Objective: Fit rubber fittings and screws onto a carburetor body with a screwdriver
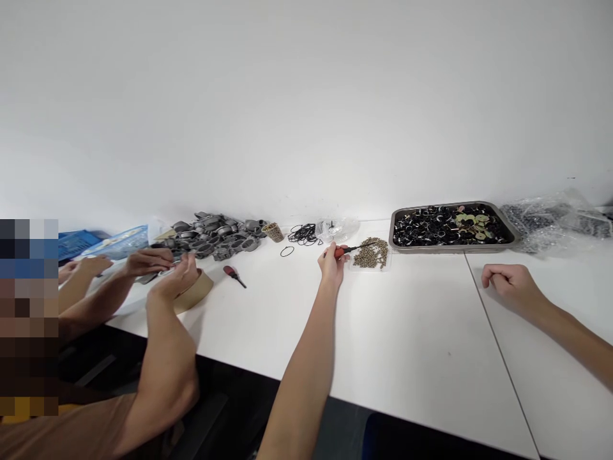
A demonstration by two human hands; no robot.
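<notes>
My left hand [331,262] is closed round the red handle of a screwdriver [341,252]. Its dark shaft points right, over a heap of small brass-coloured screws [370,254]. These lie in a shallow clear plastic tray [378,269] on the white table. Farther right, my right hand [511,282] rests on the tabletop as a loose fist, with no object showing in it. Nearest to it is a dark metal baking tray [450,250] holding many black rings and some yellowish metal discs [474,223].
Black rubber rings [304,234], a clear bag [340,229] and a screw-filled cup [273,232] stand along the wall. Left lie grey cast parts [215,233], another screwdriver [234,276] and a tape roll [196,292] by a co-worker's hands [179,275]. Bagged parts [560,223] lie right.
</notes>
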